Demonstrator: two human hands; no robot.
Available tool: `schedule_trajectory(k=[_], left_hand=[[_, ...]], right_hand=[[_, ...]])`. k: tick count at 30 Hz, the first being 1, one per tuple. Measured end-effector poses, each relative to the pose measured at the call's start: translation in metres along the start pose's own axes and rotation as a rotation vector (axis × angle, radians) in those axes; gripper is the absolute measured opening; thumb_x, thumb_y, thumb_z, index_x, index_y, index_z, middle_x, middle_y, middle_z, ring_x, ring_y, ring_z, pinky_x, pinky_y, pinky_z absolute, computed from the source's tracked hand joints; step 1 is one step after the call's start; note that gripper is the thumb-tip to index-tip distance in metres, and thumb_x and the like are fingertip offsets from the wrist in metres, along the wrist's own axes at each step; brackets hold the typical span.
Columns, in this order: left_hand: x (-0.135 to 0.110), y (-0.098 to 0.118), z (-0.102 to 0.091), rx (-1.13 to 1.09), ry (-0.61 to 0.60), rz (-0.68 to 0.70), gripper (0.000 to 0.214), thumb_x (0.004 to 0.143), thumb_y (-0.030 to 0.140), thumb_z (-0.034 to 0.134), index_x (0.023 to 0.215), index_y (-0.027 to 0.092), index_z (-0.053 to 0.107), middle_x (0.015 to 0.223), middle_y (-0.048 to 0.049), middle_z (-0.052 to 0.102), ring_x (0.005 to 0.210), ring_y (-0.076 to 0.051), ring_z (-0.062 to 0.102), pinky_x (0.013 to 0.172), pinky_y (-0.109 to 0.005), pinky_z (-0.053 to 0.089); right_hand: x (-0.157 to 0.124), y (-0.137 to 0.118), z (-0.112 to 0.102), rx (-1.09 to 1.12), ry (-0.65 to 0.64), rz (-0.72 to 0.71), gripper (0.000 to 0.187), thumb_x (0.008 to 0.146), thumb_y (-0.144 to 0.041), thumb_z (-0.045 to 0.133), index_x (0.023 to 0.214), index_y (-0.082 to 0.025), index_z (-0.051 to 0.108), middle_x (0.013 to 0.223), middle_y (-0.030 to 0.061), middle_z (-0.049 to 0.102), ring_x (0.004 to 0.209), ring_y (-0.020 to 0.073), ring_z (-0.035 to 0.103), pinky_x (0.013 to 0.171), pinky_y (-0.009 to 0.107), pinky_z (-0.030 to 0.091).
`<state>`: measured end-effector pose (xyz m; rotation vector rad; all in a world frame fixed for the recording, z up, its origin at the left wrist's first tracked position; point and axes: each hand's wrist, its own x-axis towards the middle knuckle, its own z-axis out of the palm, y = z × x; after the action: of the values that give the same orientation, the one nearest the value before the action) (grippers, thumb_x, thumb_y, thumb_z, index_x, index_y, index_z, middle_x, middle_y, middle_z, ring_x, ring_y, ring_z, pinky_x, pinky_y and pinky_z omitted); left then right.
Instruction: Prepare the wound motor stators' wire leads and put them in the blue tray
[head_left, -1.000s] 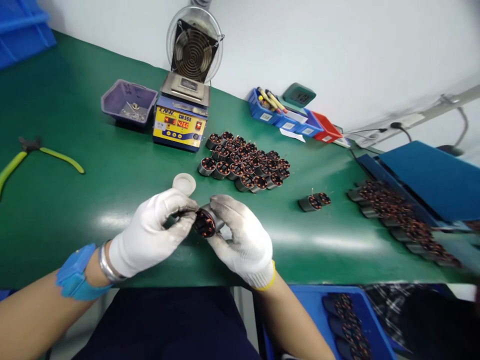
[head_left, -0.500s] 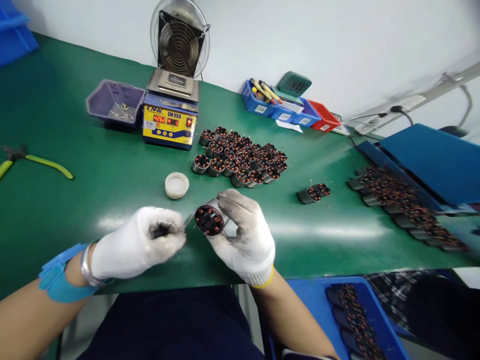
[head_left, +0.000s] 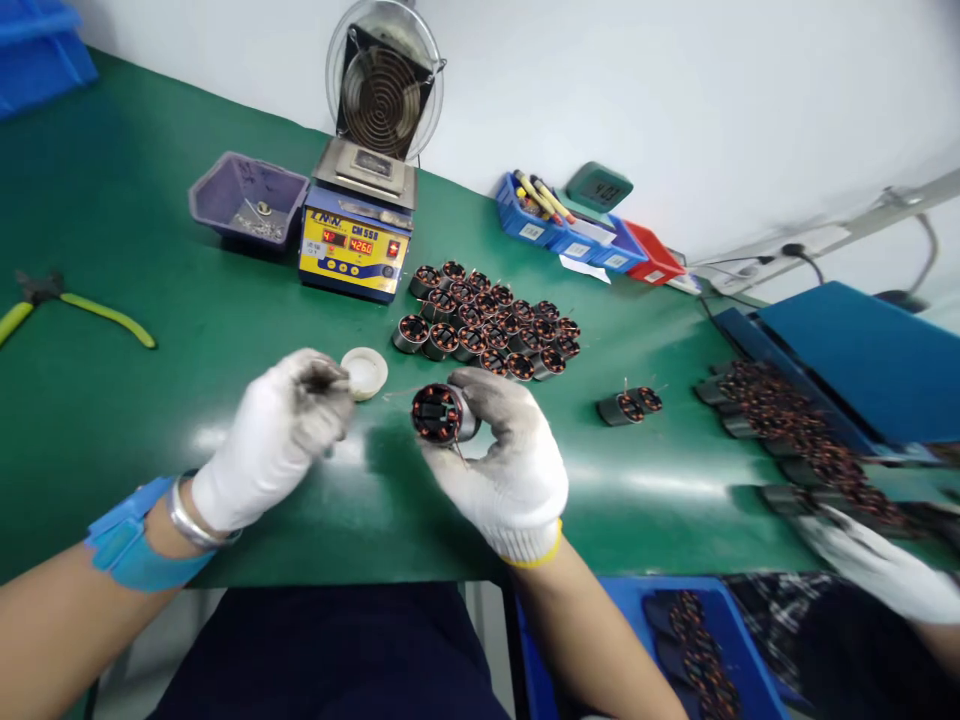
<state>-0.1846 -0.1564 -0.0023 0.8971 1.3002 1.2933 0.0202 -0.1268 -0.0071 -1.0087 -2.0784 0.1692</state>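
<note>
My right hand (head_left: 514,455), in a dirty white glove, is closed around the silver side of a motor stator (head_left: 439,414). The stator's open end, with copper windings and a black core, faces left and toward me. A thin wire lead sticks out from it to the left. My left hand (head_left: 296,430), also gloved and with darkened fingertips, is apart from the stator. Its fingers are loosely curled and blurred, with a gap between them and nothing visible inside. Just beyond the left fingertips stands a small white round cup (head_left: 365,373).
Several stators (head_left: 487,320) stand grouped behind; two more (head_left: 631,405) sit to the right. A yellow-and-blue solder pot (head_left: 352,245), a purple bin (head_left: 247,200) and green-handled cutters (head_left: 75,300) lie left. At right, a co-worker's gloved hand (head_left: 885,565) is beside rows of stators (head_left: 802,430).
My left hand has let go of the wire lead and moved up and left, away from the stator. The stator has turned slightly in my right hand. A co-worker's hand has appeared at right.
</note>
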Motion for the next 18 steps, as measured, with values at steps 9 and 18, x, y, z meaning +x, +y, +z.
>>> schedule_trajectory(k=[9,18], left_hand=[[0.007,-0.002,-0.004,-0.091,-0.005,-0.092,0.03,0.076,0.046,0.068,0.072,0.019,0.055,0.06,0.0013,0.059,0.043,-0.01,0.049,0.04,-0.02,0.036],[0.01,-0.004,0.001,-0.079,-0.014,-0.09,0.022,0.075,0.034,0.065,0.065,0.019,0.053,0.055,0.0029,0.053,0.045,-0.01,0.046,0.045,-0.023,0.038]], right_hand=[[0.012,-0.003,0.005,-0.003,-0.037,-0.089,0.035,0.075,-0.022,0.074,0.109,-0.024,0.066,0.111,0.0095,0.071,0.105,0.0284,0.069,0.091,0.044,0.061],[0.015,0.002,0.008,-0.072,-0.053,-0.162,0.036,0.077,-0.022,0.074,0.11,-0.024,0.062,0.11,0.0091,0.069,0.102,0.0264,0.069,0.087,0.041,0.062]])
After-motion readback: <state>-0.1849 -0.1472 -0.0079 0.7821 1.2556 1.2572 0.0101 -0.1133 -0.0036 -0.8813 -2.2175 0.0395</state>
